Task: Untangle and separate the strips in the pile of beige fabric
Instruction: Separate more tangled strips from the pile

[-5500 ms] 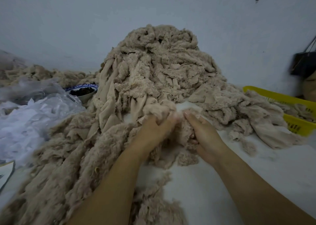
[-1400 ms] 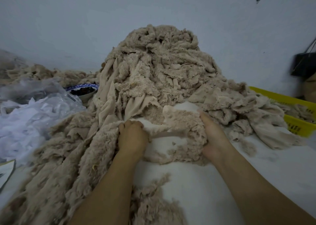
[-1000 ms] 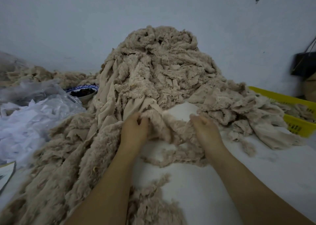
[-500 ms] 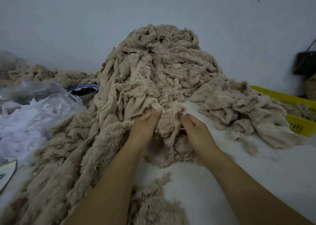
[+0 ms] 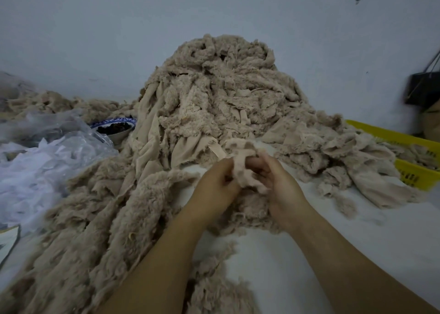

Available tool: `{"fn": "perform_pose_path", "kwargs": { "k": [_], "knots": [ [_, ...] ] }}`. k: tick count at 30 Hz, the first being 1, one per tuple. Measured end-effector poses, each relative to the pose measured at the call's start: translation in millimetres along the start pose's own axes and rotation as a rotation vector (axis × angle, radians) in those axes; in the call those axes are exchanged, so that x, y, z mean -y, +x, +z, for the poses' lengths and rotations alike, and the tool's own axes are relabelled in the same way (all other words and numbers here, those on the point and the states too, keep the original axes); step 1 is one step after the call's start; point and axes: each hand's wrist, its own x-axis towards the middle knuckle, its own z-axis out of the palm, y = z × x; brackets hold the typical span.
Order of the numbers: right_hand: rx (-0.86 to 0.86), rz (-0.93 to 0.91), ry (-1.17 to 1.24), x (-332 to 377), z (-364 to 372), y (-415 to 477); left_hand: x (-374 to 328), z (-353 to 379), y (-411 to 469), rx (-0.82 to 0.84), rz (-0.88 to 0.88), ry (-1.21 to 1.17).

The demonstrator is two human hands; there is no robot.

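2 hands sit close together at the near foot of the beige fabric pile (image 5: 214,94): left hand (image 5: 214,187) and right hand (image 5: 282,188) both pinch 1 fuzzy strip (image 5: 242,170). Best drawn out slowly, hand over hand, so snags loosen rather than tighten.

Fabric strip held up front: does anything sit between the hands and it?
Nothing visible does. The left hand and right hand both grip the strip directly, in front of the beige pile. Its upper end reaches back toward the pile.
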Motion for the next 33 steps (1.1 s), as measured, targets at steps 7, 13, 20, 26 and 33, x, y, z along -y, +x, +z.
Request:
{"fn": "perform_pose_path", "kwargs": {
  "k": [7, 13, 20, 26, 33],
  "knots": [
    [-0.002, -0.156, -0.355, -2, 2, -6, -13, -19, 13, -0.220, -0.471, -1.072],
    [0.087, -0.224, -0.489, -6, 5, -6, -15, -23, 7, -0.091, -0.468, -1.182],
    [-0.068, -0.048, -0.456, 3, -4, -4, -7, -28, 11, -0.275, -0.447, -1.215],
    [0.164, -0.076, -0.470, 5, -1, -10, -7, -25, 11, -0.264, -0.533, -1.218],
    [0.048, 0.061, -0.430, 2, 0, -9, -5, -28, 12, -0.256, -0.493, -1.268]
  ]
}}
